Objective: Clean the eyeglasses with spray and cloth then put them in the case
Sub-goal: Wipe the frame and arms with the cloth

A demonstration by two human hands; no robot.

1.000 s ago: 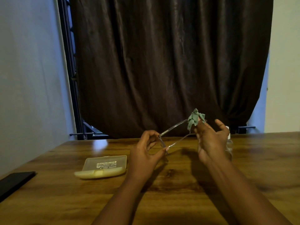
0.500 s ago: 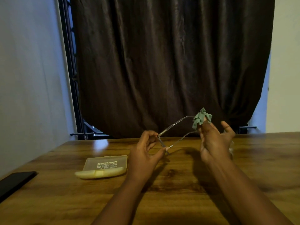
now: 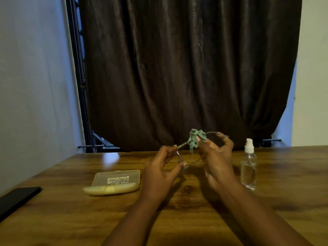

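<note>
A pale yellow case (image 3: pixel 113 182) lies shut on the wooden table (image 3: pixel 71 219), its contents hidden. Above the table the left hand (image 3: pixel 159 172) pinches the eyeglasses (image 3: pixel 181 157) while the right hand (image 3: pixel 215 157) pinches a green cloth (image 3: pixel 194 138) round one temple. Farther right stands an upright clear spray bottle (image 3: pixel 248 166), liquid level unclear.

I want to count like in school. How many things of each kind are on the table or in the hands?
Eyeglasses: 1, held by the left hand
Green cloth: 1, in the right hand
Spray bottle: 1
Yellowish case: 1
Flat black thing: 1
Total: 5
</note>
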